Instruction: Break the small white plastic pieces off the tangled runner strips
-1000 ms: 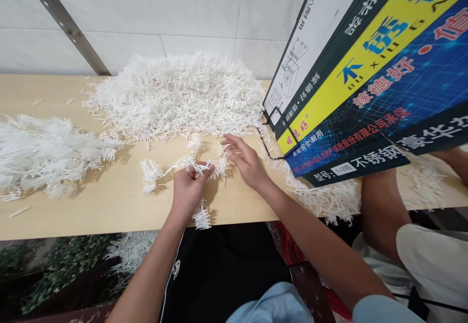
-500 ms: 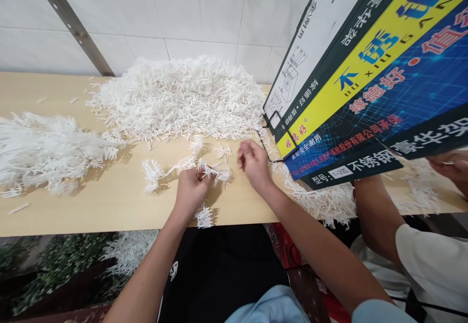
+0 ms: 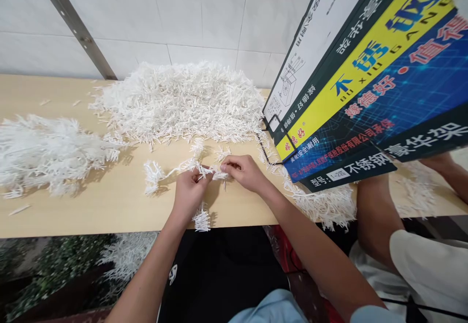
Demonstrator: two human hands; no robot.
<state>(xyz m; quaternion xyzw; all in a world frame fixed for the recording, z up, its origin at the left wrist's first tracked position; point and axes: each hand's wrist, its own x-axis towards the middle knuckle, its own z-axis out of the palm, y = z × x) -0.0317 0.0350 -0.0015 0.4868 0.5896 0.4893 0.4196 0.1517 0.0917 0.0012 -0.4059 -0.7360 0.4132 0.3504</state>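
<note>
Pinched in my left hand [image 3: 189,187] is a white branched plastic-looking sprig [image 3: 207,171], its thin stem running off to the left. My right hand [image 3: 244,171] has its thumb and forefinger closed at the sprig's right end; the exact part between those fingertips is too small to make out. A frayed white cluster [image 3: 153,176] lies left of my left hand, and another white tuft [image 3: 202,218] lies just below it near the table edge. A few loose white pieces [image 3: 222,154] rest above my right hand.
A large heap of white pieces [image 3: 179,101] lies against the tiled wall, with a bundle of longer ones [image 3: 51,154] at left. A printed cardboard box [image 3: 340,93] stands at right. Beyond it, a co-worker's arm [image 3: 376,215] reaches over another white pile [image 3: 329,203].
My right hand drew back right from the sprig, then came left again with its fingertips closed at the sprig's end. My left hand kept its pinch nearly in place.
</note>
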